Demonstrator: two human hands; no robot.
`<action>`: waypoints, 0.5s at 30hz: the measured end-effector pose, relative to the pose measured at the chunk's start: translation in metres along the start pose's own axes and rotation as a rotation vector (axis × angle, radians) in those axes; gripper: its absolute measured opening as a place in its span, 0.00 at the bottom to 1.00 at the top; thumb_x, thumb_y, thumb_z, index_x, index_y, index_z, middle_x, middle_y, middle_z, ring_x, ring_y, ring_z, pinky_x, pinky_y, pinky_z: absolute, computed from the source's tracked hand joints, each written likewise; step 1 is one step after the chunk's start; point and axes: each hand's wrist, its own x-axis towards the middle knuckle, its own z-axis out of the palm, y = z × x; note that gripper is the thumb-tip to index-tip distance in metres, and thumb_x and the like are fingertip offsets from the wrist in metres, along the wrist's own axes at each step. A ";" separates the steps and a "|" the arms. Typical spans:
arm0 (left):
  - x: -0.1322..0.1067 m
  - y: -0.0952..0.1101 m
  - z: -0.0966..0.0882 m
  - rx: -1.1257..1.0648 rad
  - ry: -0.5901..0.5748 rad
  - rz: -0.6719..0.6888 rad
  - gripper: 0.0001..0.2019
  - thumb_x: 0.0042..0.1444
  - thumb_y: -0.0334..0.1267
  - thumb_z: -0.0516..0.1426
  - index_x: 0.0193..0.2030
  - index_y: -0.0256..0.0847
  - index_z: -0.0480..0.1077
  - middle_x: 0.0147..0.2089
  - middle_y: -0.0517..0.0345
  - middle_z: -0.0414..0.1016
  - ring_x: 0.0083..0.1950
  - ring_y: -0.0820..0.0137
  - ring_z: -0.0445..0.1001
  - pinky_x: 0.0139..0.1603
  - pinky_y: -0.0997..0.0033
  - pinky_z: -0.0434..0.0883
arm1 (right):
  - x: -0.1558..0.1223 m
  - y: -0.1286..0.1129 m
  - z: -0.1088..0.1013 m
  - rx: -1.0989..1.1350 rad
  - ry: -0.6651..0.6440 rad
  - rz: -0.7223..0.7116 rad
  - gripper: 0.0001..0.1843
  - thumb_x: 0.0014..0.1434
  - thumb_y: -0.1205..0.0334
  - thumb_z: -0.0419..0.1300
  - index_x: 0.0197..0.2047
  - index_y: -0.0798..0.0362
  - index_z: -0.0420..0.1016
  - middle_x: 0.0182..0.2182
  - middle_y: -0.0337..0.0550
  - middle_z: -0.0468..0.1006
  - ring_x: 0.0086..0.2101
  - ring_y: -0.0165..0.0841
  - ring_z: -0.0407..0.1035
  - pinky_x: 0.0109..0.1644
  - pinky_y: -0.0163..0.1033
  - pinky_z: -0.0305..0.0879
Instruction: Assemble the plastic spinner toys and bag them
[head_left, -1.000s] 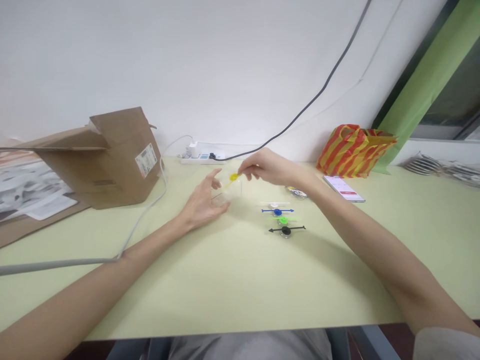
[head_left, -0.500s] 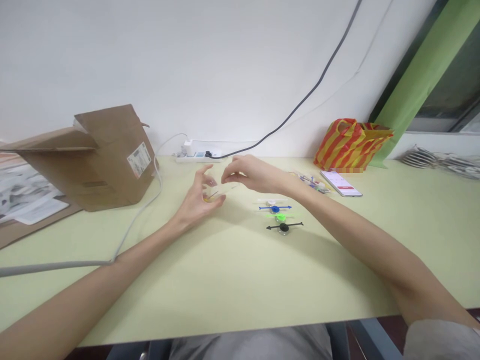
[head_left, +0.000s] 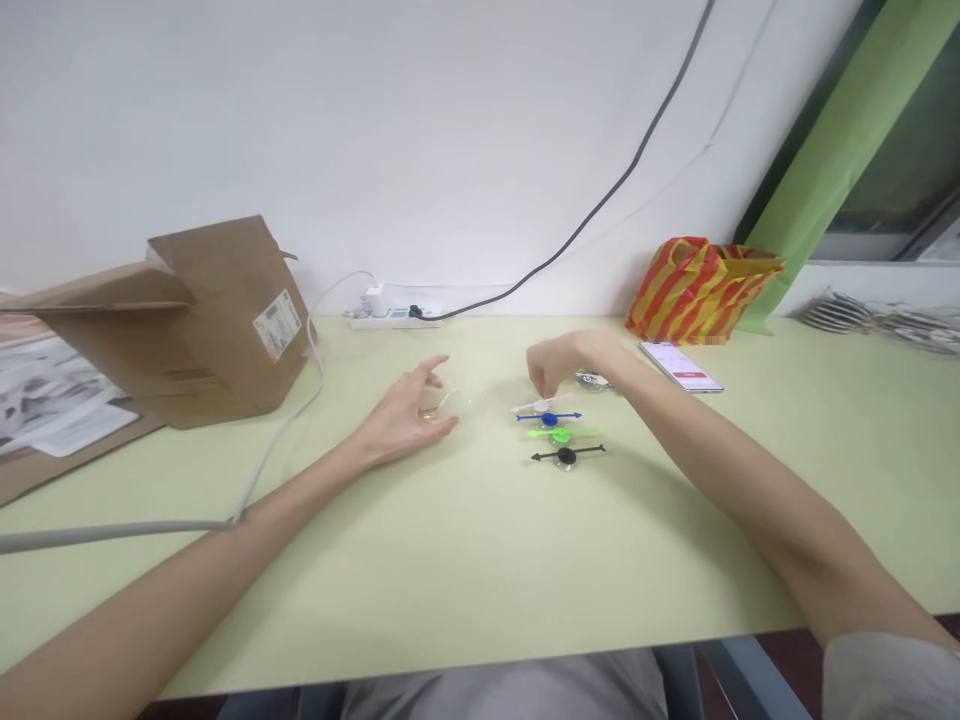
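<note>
My left hand point(head_left: 401, 420) holds a clear plastic piece point(head_left: 454, 400) between thumb and fingers, with a small yellow part point(head_left: 430, 416) low against the fingers. My right hand point(head_left: 559, 365) hangs with bunched fingertips just above a white arrow-shaped pointer point(head_left: 536, 405). Whether it grips the pointer cannot be seen. Below that pointer lie a blue arrow pointer point(head_left: 549, 418), a bright green one point(head_left: 561, 433) and a black one point(head_left: 566, 456), each with a round hub, in a tight stack of rows.
All this lies on a pale green table point(head_left: 480, 570). A cardboard box point(head_left: 225, 330) and a grey cable point(head_left: 281, 440) are on the left, a power strip point(head_left: 390, 320) at the back. A phone point(head_left: 679, 367), a small shiny packet point(head_left: 592, 380) and a red-yellow striped bag point(head_left: 697, 290) are back right.
My right hand has left the clear piece and moved right, over the white pointer. My left hand stays in place with the clear piece, and the yellow part has shifted within it.
</note>
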 end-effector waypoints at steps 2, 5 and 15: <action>0.000 0.001 -0.001 0.060 -0.037 -0.019 0.45 0.54 0.52 0.63 0.76 0.50 0.50 0.60 0.47 0.69 0.58 0.54 0.72 0.58 0.50 0.72 | 0.000 0.005 -0.002 0.033 -0.017 -0.046 0.15 0.54 0.64 0.68 0.46 0.55 0.84 0.46 0.48 0.83 0.44 0.43 0.76 0.38 0.39 0.66; 0.001 0.003 -0.002 0.114 -0.082 -0.032 0.49 0.53 0.54 0.64 0.77 0.47 0.49 0.61 0.45 0.70 0.60 0.50 0.71 0.62 0.46 0.68 | -0.004 0.010 -0.005 0.062 -0.006 -0.036 0.17 0.53 0.60 0.69 0.46 0.55 0.84 0.45 0.49 0.83 0.44 0.43 0.76 0.39 0.40 0.66; 0.000 -0.002 -0.004 0.133 -0.178 -0.013 0.53 0.53 0.62 0.64 0.79 0.51 0.43 0.72 0.45 0.62 0.68 0.49 0.68 0.68 0.49 0.65 | 0.007 0.008 0.001 0.068 -0.093 -0.071 0.09 0.48 0.62 0.69 0.33 0.57 0.82 0.36 0.48 0.83 0.38 0.41 0.76 0.39 0.41 0.65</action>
